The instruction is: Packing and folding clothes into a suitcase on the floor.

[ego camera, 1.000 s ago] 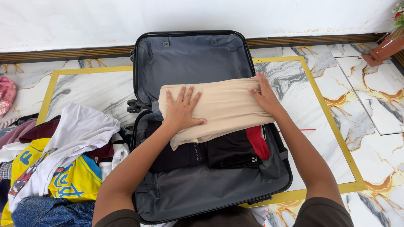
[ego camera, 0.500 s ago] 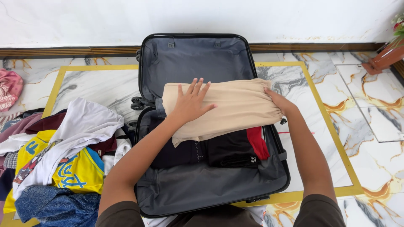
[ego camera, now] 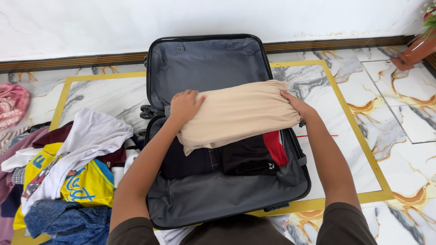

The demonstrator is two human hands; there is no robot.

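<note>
Both hands are on a folded beige garment (ego camera: 238,113) that lies across the far end of the open suitcase (ego camera: 218,199), over the hinge line. The left hand (ego camera: 184,105) curls over the garment's left end, fingers tucked down around the edge, while the right hand (ego camera: 295,105) grips the right end where the cloth bunches into gathers. The hands are well apart, one at each end, which looks like a way to keep the fold from springing open and to steer the whole bundle at once. The garment sags slightly toward the body between them.

Just below the hands, in the near half of the case, lie dark folded clothes (ego camera: 213,159) and a red piece (ego camera: 276,147) packed side by side (the beige fold overlaps their far edges). The lid (ego camera: 209,63) beyond the hands is propped up against the wall, its grey lining bare. To the left of the left forearm is a loose heap of clothes (ego camera: 68,172) with a white top and a yellow shirt uppermost.

The fingertips of both hands are hidden by the cloth, so how tightly they pinch is hard to say. What sits under the beige fold cannot be seen. A pink item (ego camera: 12,104) far left and a pot (ego camera: 418,50) far right are cut off by the frame.
</note>
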